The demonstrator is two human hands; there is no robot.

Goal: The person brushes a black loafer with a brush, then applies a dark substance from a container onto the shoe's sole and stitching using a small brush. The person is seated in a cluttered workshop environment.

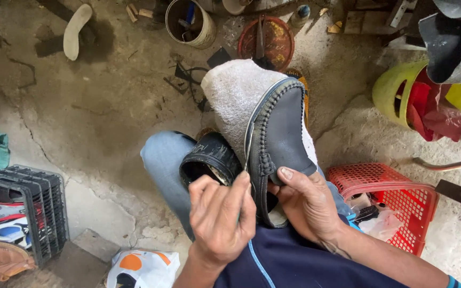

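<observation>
A dark grey loafer shoe (281, 128) with a stitched seam lies toe-away on a white towel (236, 96) over my lap. My right hand (308, 205) grips the shoe at its opening, thumb on the upper. My left hand (222, 216) is pinched closed beside the shoe's left edge, holding something thin, maybe a needle or thread, against the sole line. A black round container (209, 160) rests on my left knee just above that hand.
A red plastic basket (396, 192) sits at my right. A black crate (33, 208) with shoes stands at left. Ahead lie a can (190, 24), a red lid (270, 40), a white insole (76, 32) and a green-yellow bucket (401, 93) on concrete floor.
</observation>
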